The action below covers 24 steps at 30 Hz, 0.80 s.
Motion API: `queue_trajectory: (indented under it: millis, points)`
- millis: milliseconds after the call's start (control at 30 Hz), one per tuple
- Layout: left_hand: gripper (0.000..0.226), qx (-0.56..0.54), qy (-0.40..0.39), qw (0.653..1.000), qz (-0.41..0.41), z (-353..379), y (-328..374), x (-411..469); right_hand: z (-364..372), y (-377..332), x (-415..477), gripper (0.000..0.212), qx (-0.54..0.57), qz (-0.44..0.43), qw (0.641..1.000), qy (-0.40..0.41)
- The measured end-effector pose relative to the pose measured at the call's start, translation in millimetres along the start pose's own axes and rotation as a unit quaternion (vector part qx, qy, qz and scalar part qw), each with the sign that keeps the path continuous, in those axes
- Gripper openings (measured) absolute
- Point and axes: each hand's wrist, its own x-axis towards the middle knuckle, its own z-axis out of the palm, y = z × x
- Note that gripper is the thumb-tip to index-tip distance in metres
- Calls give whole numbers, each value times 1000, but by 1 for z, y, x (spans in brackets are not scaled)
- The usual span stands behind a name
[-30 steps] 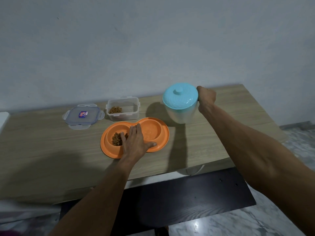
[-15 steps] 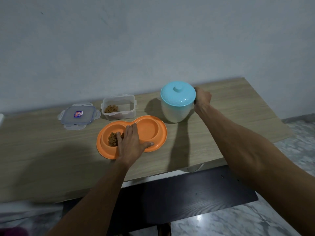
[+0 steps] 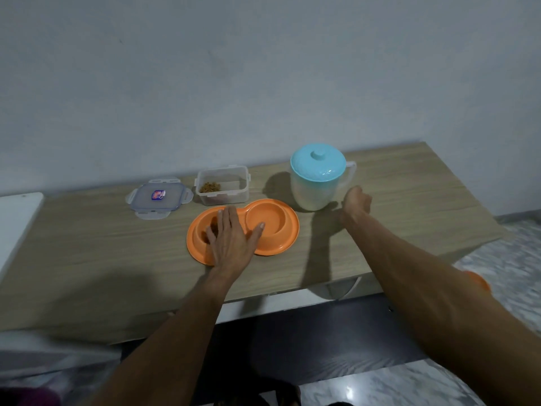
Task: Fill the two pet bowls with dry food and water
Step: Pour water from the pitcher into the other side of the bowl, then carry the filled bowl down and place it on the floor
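Observation:
An orange double pet bowl (image 3: 288, 240) lies mid-table. My left hand (image 3: 231, 240) rests flat on it, fingers straight over the left bowl, where brown dry food (image 3: 213, 224) peeks out. The thumb reaches to the rim of the right bowl (image 3: 268, 213); whether that bowl holds water is not visible. A translucent jug (image 3: 314, 191) with a light blue lid (image 3: 317, 162) stands upright behind the bowl's right end. My right hand (image 3: 355, 202) hovers just right of the jug, below its handle, fingers loosely curled and holding nothing.
A clear plastic container (image 3: 224, 187) with a little dry food stands behind the bowl. Its lid (image 3: 158, 196) lies flat to the left. A white surface (image 3: 14, 224) adjoins the wooden table (image 3: 409, 200) at the left. The table's front edge runs below my forearms.
The jug, held up by its handle a second ago, now stands on the table. My right hand has let go of the handle and drawn back. My left hand stays on the bowl.

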Motion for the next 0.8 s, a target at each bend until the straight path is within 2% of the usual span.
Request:
queue_trajectory:
  millis: [133,267,367,533,667,800]
  points:
    - [74,-25,53,992,-112,-14,-24,2,9,24,-34,54,-60,0,998,-19]
    - [81,-60,17,968,-245,-22,-53,6,31,48,-63,73,-143,-20,985,-91]
    - [82,-95,-13,947,-305,-22,-73,16,49,64,-73,82,-214,-40,967,-130]
    - [75,-111,-70,940,-313,-26,-83,26,57,73,-91,68,-291,-50,950,-100]
    - [60,-106,-87,942,-306,-32,-88,30,54,78,-99,62,-295,-50,951,-73]
    - [57,-108,-105,944,-295,-37,-90,27,44,84,-107,58,-272,-50,960,-46]
